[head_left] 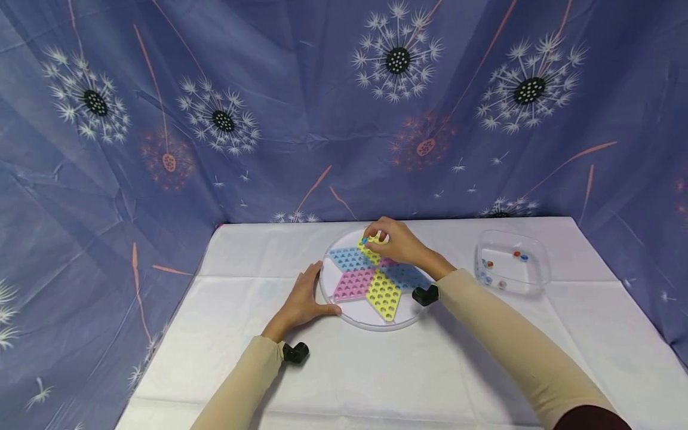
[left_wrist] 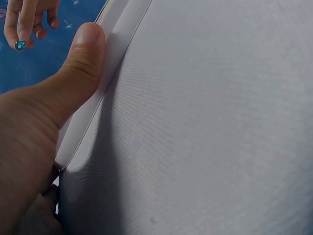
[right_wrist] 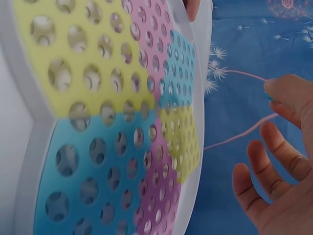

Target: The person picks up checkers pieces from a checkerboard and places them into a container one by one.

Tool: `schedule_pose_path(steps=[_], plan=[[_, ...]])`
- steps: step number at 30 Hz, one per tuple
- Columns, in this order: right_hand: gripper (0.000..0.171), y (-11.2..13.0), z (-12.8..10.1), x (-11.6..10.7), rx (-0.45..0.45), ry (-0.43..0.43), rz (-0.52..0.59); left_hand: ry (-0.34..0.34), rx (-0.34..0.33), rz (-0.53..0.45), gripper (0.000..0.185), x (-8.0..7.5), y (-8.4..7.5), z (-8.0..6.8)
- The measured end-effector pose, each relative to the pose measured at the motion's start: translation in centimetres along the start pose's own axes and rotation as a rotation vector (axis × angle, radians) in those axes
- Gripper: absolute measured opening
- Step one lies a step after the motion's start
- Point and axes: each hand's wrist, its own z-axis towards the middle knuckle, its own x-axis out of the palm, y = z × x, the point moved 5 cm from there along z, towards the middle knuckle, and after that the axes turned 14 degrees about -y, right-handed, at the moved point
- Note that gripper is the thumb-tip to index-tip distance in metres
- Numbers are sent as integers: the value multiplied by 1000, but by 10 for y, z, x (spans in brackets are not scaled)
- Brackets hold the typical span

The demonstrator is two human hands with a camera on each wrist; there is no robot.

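A round white Chinese checkers board point(head_left: 383, 328) lies on the table, its star of pink, blue and yellow sections full of holes. At its left rim, my left hand point(head_left: 301, 300) grips the edge between spread thumb and fingers. The left wrist view has the thumb point(left_wrist: 83, 68) along the rim, with the other fingers mostly hidden. Over the far yellow section, my right hand point(head_left: 400, 242) pinches a small blue marble point(head_left: 364, 240) between thumb and index finger. The other fingers point(right_wrist: 266, 169) of that hand are loosely bent. Holes seen in the right wrist view hold no marbles.
A clear plastic container point(head_left: 513, 234) stands right of the board, with several marbles inside, among them blue ones point(head_left: 524, 257) and orange ones. White cloth covers the table point(head_left: 408, 376). A blue dandelion-print curtain point(head_left: 301, 119) hangs behind and at the sides.
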Motion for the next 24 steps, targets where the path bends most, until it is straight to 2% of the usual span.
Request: schedule_pose_path(steps=[7, 12, 17, 24], plan=[[18, -4, -6, -18, -7, -40, -15, 6, -25, 6, 129, 0, 2, 0], [18, -14, -13, -35, -16, -76, -23, 6, -16, 10, 129, 1, 3, 0], [17, -29, -24, -60, 20, -87, -38, 5, 7, 0, 128, 1, 1, 0], [18, -50, -42, -99, 61, -130, -124, 2, 13, 9, 127, 2, 1, -1]])
